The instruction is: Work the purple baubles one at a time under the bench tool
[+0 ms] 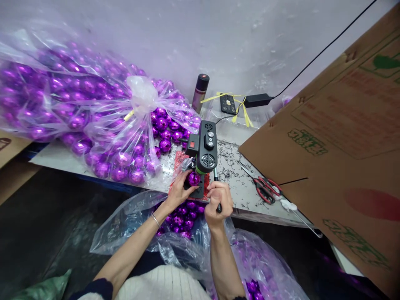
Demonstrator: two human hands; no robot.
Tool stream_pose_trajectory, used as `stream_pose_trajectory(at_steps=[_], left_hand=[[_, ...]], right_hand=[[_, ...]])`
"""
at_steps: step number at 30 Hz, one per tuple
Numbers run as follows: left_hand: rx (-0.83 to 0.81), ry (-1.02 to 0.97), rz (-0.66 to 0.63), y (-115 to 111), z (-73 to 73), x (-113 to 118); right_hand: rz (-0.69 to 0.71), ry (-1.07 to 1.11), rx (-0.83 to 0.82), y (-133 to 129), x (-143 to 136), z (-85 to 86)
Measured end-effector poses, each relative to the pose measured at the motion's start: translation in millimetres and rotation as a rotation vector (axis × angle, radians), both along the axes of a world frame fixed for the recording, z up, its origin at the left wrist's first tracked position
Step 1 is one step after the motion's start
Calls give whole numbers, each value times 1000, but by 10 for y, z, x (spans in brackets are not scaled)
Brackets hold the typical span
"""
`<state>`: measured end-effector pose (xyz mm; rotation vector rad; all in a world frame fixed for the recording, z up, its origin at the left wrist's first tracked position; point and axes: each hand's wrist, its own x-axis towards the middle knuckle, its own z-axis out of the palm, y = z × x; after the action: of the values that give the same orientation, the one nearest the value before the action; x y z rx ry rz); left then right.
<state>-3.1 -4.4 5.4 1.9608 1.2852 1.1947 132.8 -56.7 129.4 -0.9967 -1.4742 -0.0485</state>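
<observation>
Many purple balls nearest, in clear plastic just past the near edge of the desk. Right hand: fist wrapped around the lever, near right of the machine, lever's long axis running roughly near-far. Left hand: thumb and fingers pinching one faceted ball from the left.

Key relation: that ball lies just right and far of the left palm, by the near end of the black machine, above its dark base plate. Left hand is the nearer one; right is on the lever only. Ball is round, no long axis. Can't tell if the machine's head touches it.

Red sheet under the base. Scissors right, beside the cardboard box. Knotted bag of balls left. Farther: spray can, power adapter.
</observation>
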Motion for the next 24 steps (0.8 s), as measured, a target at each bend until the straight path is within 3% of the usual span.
stream_pose_trajectory(at_steps=[8, 17, 24], left_hand=[[49, 6, -19, 29, -45, -1], [78, -27, -20, 13, -73, 16], [46, -10, -9, 7, -74, 26]], right_hand=[[-41, 22, -11, -18, -25, -97], [-65, 27, 98, 68, -70, -336], [-86, 51, 119, 84, -99, -381]])
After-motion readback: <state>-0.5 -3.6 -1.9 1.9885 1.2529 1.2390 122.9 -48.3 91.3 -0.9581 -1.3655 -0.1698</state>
